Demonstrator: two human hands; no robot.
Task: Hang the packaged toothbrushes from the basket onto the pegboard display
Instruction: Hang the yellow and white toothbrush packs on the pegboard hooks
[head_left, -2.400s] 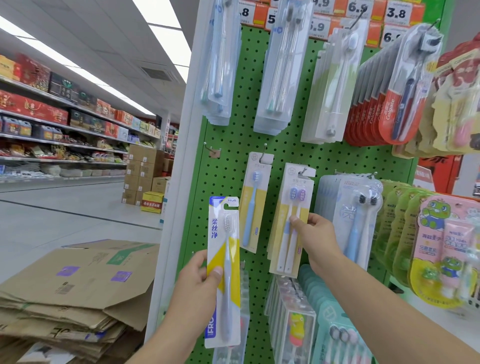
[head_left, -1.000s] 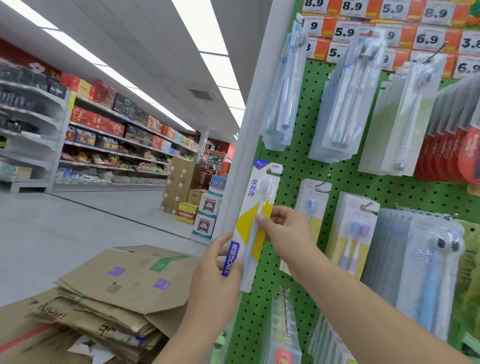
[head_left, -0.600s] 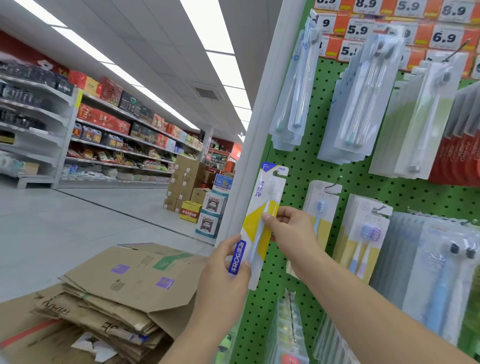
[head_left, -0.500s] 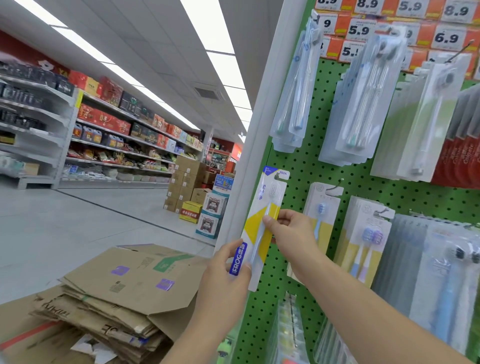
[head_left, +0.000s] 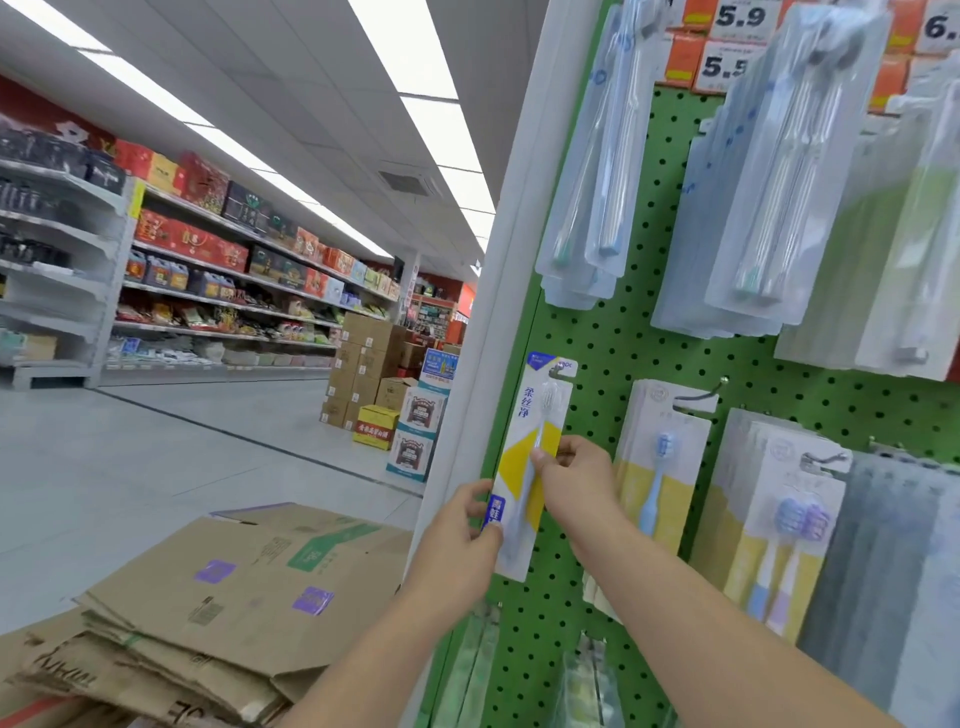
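At pegboard (head_left: 613, 358) left edge | pack (head_left: 530, 457) upright, long axis vertical, top slot at hook (head_left: 558, 370) | left hand (head_left: 462, 525) pinching lower edge | right hand (head_left: 576, 475) gripping middle, nearer hook | seating on hook unclear

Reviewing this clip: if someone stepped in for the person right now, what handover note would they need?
Left hand: grips the lower left edge of the yellow-and-white toothbrush pack.
Right hand: pinches the pack's middle.
Pack: upright against the green pegboard, its hang hole at the leftmost hook; whether it is threaded on cannot be told.
Done: pack raised to the hook.
Left: seat it fully, let go, fetch the next. The basket is out of view.
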